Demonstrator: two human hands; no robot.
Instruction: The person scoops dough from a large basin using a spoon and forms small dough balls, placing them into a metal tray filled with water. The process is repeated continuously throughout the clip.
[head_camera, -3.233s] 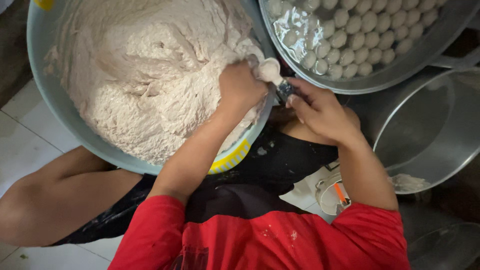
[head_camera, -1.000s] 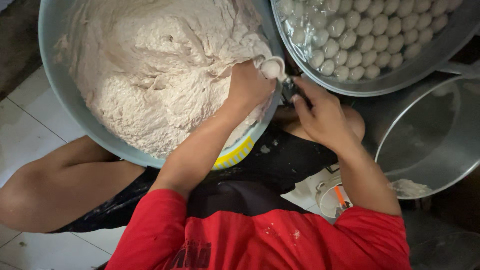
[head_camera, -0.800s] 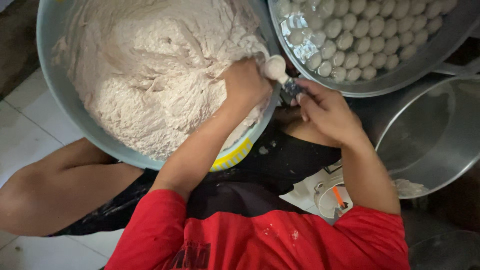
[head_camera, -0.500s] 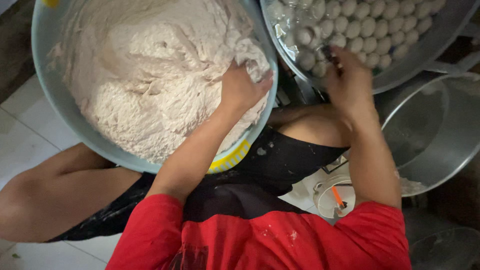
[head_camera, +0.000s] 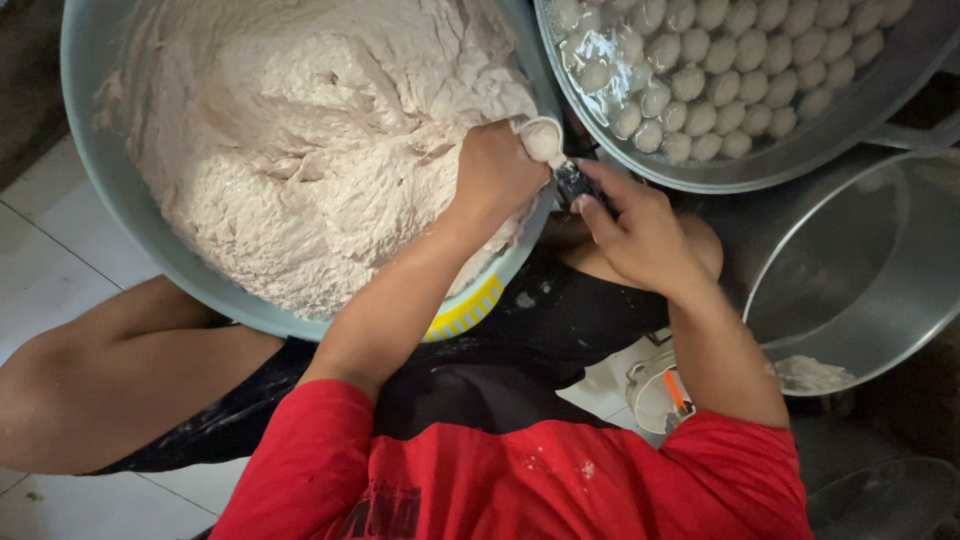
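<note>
A large grey basin (head_camera: 110, 215) holds a heap of pale, sticky paste (head_camera: 300, 150). My left hand (head_camera: 495, 175) is at the basin's right rim, fist closed on paste, and a round ball of paste (head_camera: 543, 140) bulges out of the top of the fist. My right hand (head_camera: 640, 230) is just to the right of it, gripping a small dark spoon (head_camera: 575, 182) whose tip touches the underside of the ball. Behind the hands, a wide metal pan (head_camera: 800, 150) of water holds several finished pale balls (head_camera: 700, 80).
A large metal pot (head_camera: 860, 270) with a smear of paste at its bottom stands on the right. A small cup with an orange stick (head_camera: 665, 395) sits by my lap. My bare left knee (head_camera: 90, 390) rests on the white tiled floor (head_camera: 45, 290).
Half a second ago my right hand was reaching over the pan of balls in water; it has come back down to my left fist, where a new ball has been squeezed out.
</note>
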